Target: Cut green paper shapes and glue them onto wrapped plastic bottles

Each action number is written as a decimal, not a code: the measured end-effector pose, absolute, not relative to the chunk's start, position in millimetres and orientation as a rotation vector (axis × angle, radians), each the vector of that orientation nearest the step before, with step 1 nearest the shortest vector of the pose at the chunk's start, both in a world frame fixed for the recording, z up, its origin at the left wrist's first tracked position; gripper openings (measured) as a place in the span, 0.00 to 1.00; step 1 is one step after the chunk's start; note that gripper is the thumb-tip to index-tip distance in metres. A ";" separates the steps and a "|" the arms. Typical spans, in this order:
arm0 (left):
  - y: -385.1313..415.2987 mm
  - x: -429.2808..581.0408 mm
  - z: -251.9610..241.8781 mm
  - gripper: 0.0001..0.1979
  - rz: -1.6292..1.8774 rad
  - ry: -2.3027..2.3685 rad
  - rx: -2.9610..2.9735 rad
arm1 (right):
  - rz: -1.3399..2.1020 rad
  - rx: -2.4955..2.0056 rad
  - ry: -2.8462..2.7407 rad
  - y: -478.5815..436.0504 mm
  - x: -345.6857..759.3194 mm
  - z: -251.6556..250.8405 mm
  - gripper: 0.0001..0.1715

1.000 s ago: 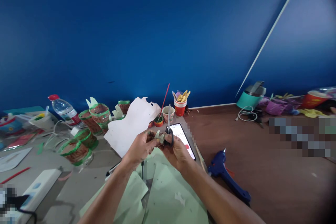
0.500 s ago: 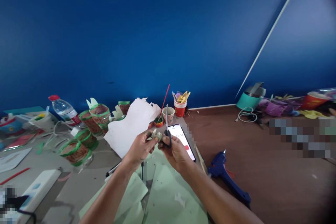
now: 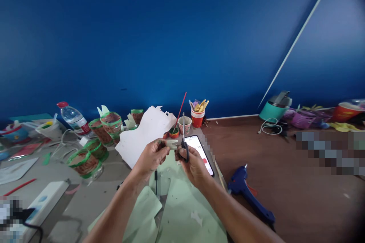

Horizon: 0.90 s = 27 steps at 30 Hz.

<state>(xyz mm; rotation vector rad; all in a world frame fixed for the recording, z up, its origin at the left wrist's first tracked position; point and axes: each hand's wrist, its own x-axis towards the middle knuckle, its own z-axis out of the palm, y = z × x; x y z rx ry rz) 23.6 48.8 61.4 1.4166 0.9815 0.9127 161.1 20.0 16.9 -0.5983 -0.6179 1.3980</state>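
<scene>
Between the fingertips of my left hand (image 3: 155, 155) is a small pale green paper piece (image 3: 172, 143), its free end pointing to the right. My right hand (image 3: 191, 163) is closed around scissors (image 3: 184, 129) with dark handles, the blades standing upright. The paper's tip comes close to my right fingers; whether they touch it I cannot tell. Below both hands lie pale green paper sheets (image 3: 188, 205). A phone (image 3: 201, 155) with a lit screen lies just behind my right hand, and a torn white sheet (image 3: 146, 129) is beyond my left.
Several brown and green cups (image 3: 85, 163) stand at the left near a water bottle (image 3: 73, 119). A red cup of plastic tools (image 3: 197, 117) is at the back. A blue glue gun (image 3: 251, 193) lies at the right, a power strip (image 3: 45, 201) at the lower left.
The paper piece looked curled up in my fingers before; now it extends straight to the right. My hands have parted slightly. The whole view has shifted a little.
</scene>
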 end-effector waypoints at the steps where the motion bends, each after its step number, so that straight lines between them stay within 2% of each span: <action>1: 48.9 22.3 61.4 0.08 0.915 0.982 1.414 | 1.392 -0.604 -0.627 19.8 161.1 17.1 0.11; 16: 51.3 10.0 70.8 0.07 1.091 0.810 1.276 | 1.342 -0.679 -0.900 13.3 160.7 18.6 0.07; 27: 55.5 -5.3 83.2 0.13 1.325 0.802 1.147 | 1.311 -0.744 -1.225 5.0 156.6 15.3 0.07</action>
